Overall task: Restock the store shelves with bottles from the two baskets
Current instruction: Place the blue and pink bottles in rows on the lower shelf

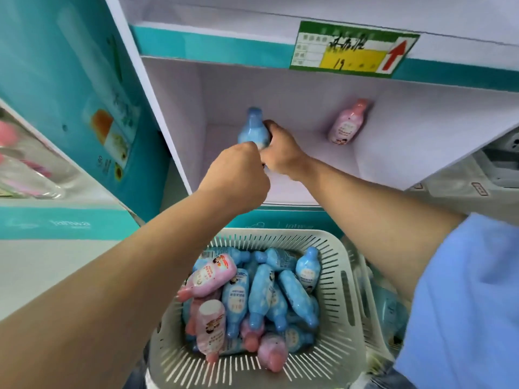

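A blue bottle (252, 127) stands upright at the back left of the white shelf compartment (317, 155). My right hand (280, 153) grips it from the right side. My left hand (237, 178) is curled into a fist just in front of the bottle's base, its back to the camera, so whatever lies inside it is hidden. A pink bottle (346, 123) stands in the back right corner of the same compartment. Below the shelf, a white slotted basket (346, 270) holds several blue bottles (295, 296) and pink bottles (213, 276) lying in a heap.
A second white basket (373, 310) with blue bottles sits to the right, partly behind my right arm and sleeve. A green and yellow price tag (351, 49) hangs on the shelf edge above. A teal side panel (70, 88) stands at the left.
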Demonstrator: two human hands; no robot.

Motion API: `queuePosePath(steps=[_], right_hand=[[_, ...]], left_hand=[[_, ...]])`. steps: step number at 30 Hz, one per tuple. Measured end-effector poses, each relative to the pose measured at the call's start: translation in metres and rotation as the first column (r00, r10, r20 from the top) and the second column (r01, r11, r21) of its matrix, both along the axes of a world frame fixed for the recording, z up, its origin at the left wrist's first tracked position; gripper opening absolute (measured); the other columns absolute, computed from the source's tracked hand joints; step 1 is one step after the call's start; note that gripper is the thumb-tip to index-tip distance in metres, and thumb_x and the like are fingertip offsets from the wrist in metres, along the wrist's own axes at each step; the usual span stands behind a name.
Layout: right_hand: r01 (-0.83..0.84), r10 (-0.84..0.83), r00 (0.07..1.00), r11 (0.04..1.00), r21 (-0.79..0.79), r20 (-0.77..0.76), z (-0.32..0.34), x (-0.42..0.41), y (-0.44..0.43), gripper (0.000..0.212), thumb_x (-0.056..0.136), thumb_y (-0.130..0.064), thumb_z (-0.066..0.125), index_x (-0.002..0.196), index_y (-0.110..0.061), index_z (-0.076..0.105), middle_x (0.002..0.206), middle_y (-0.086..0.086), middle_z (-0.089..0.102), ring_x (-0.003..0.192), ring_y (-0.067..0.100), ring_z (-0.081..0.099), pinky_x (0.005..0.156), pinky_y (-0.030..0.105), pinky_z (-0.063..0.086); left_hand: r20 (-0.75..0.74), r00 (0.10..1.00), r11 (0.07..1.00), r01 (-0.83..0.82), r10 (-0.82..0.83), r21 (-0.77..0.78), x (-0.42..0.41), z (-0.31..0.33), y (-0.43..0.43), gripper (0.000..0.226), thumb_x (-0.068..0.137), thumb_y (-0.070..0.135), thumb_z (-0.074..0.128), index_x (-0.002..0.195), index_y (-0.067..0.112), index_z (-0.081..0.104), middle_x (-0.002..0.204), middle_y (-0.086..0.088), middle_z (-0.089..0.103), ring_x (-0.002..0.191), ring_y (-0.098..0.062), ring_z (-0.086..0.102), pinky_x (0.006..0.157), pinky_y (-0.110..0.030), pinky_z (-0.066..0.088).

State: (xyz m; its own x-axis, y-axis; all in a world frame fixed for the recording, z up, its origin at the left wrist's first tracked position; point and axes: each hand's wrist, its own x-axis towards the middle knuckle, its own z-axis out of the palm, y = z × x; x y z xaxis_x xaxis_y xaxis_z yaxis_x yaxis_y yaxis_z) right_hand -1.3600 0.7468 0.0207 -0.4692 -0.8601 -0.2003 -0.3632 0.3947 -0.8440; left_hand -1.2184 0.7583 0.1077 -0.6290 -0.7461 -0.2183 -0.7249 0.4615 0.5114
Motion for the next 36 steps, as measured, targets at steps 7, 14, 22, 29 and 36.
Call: queuePosePath(steps=[7,14,22,29,36], right_hand=[[0.018,0.005,0.981,0.993,0.120,-0.194,-0.043,-0.013,-0.105,0.061,0.064,-0.034,0.078,0.118,-0.020,0.053,0.111,0.005,0.061,0.094,0.023,0.061,0.070,0.025,0.044],[0.048,-0.037,0.965,0.998,0.035,-0.259,-0.073,-0.018,-0.133,0.059,0.067,-0.025,0.080,0.119,-0.012,0.055,0.117,0.009,0.064,0.106,0.028,0.061,0.085,0.030,0.046],[0.081,-0.084,0.983,0.996,-0.027,-0.166,-0.081,-0.004,-0.144,0.064,0.078,-0.015,0.072,0.134,-0.016,0.040,0.124,0.011,0.060,0.113,0.031,0.057,0.094,0.039,0.047],[0.061,-0.046,0.984,0.995,0.082,-0.171,-0.063,-0.015,-0.105,0.068,0.084,-0.001,0.061,0.144,-0.013,0.032,0.144,0.011,0.042,0.130,0.026,0.044,0.103,0.032,0.042],[-0.057,0.064,0.972,0.998,0.040,-0.226,-0.033,-0.004,0.026,0.023,0.081,-0.001,0.055,0.100,-0.004,0.068,0.088,0.003,0.062,0.081,0.016,0.054,0.073,0.021,0.046]], left_hand=[[-0.072,0.995,0.997,-0.064,0.066,0.034,0.014,0.006,-0.031,0.019,0.089,0.012,0.051,0.100,0.014,0.067,0.098,-0.003,0.067,0.090,-0.025,0.060,0.079,-0.028,0.047],[-0.076,0.995,0.997,-0.060,0.064,0.044,0.021,0.003,-0.034,0.017,0.091,0.019,0.053,0.104,0.023,0.064,0.100,0.005,0.066,0.091,-0.017,0.061,0.080,-0.024,0.048],[-0.034,0.997,0.996,-0.066,0.068,0.054,0.024,-0.001,-0.033,0.014,0.092,0.021,0.055,0.103,0.023,0.063,0.098,0.006,0.065,0.089,-0.016,0.063,0.082,-0.029,0.053],[-0.015,0.999,0.998,-0.033,0.033,0.048,0.020,-0.008,-0.029,0.019,0.091,0.015,0.053,0.106,0.017,0.065,0.104,0.000,0.064,0.091,-0.021,0.059,0.077,-0.025,0.048],[0.063,0.984,0.984,0.165,-0.169,0.067,0.010,-0.020,-0.004,0.025,0.088,0.009,0.053,0.108,0.015,0.067,0.116,-0.006,0.065,0.102,-0.024,0.059,0.081,-0.022,0.042]])
